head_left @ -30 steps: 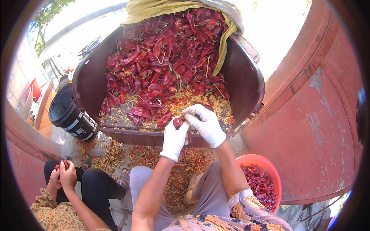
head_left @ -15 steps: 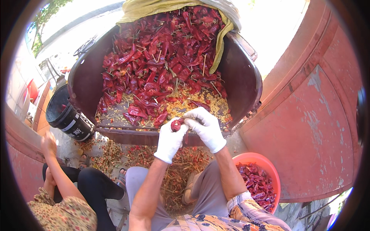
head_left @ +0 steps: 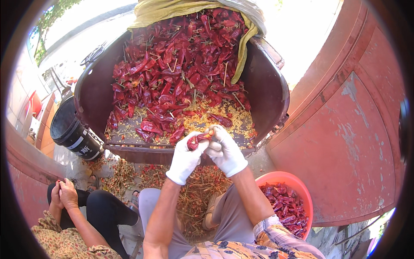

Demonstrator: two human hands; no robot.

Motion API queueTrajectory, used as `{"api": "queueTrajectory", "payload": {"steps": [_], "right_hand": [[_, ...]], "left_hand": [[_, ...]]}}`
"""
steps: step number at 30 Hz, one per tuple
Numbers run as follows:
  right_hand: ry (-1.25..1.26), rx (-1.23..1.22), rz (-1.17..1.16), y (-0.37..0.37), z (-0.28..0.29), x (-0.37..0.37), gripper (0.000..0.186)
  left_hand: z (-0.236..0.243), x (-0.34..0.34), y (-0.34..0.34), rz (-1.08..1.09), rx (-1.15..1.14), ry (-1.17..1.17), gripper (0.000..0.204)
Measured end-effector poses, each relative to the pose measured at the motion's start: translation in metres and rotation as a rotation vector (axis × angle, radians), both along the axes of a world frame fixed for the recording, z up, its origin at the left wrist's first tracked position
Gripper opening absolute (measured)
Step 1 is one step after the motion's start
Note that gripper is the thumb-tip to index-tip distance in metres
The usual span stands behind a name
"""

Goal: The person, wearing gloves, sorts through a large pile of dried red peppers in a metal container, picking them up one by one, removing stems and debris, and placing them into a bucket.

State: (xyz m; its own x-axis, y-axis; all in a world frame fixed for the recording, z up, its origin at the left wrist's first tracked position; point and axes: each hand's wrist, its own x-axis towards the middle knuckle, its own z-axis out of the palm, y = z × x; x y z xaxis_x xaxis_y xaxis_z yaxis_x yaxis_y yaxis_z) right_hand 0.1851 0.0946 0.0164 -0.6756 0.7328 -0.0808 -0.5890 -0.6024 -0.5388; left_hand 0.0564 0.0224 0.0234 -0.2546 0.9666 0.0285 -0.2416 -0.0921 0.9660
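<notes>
One red pepper (head_left: 199, 139), above the six-o'clock lip of the metal trough (head_left: 138, 154), is held at both ends. The left hand (head_left: 184, 157), white-gloved, wraps its body; the right hand (head_left: 226, 152), gloved alike, pinches its two-o'clock end, presumably to steady it. We see a pepper heap (head_left: 172, 82) at twelve and, at four, an orange-red basin (head_left: 308, 200), seemingly placed for easy reach.
</notes>
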Motion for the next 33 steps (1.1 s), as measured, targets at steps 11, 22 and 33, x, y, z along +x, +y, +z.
{"api": "queueTrajectory", "payload": {"steps": [11, 22, 33], "right_hand": [[0.016, -0.076, -0.082, -0.012, 0.0, -0.006, 0.011], [-1.023, 1.074, 0.014, -0.014, 0.015, 0.003, 0.024], [-1.173, 1.799, -0.568, 0.031, -0.004, -0.071, 0.016]], "left_hand": [[0.01, -0.009, -0.007, -0.144, -0.168, -0.196, 0.013], [0.02, -0.067, -0.018, 0.406, 0.028, -0.399, 0.016], [-0.001, -0.081, -0.01, 0.5, 0.068, -0.424, 0.029]]}}
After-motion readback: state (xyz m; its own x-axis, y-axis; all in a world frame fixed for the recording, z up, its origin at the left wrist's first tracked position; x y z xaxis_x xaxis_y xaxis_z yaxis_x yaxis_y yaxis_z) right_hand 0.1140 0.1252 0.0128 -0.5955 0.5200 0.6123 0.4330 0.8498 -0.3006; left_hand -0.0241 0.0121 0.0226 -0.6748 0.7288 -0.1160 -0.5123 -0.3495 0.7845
